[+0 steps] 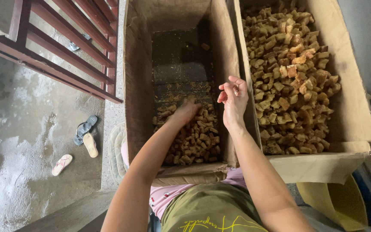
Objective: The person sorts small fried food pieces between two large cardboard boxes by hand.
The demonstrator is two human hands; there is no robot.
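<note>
- head view, looking straight down: two open cardboard boxes side by side fill the upper and middle frame.
- left cardboard box (139, 77), centre of frame: mostly bare dark bottom, with a low heap of small brown chunks (194, 137) at its near end.
- left hand (187, 111), centre of frame: pushed down into that heap, fingers buried among the chunks; cannot tell how far it is closed or whether it has hold of any.
- right hand (233, 98), just right of centre: raised above the wall between the boxes, fingers curled loosely inward with tips near the thumb; cannot tell whether a chunk sits inside.
- right cardboard box (351, 103), upper right: filled deep with lighter tan chunks (295, 73), well above the level of the left heap.
- lower centre: the person's olive shirt and pink garment against the left box's near flap.
- left of frame: wet concrete floor (18, 141), three loose sandals (84, 133), and dark red wooden railing (65, 47) at upper left.
- lower right: a yellow container (340, 202) partly under the right box.
</note>
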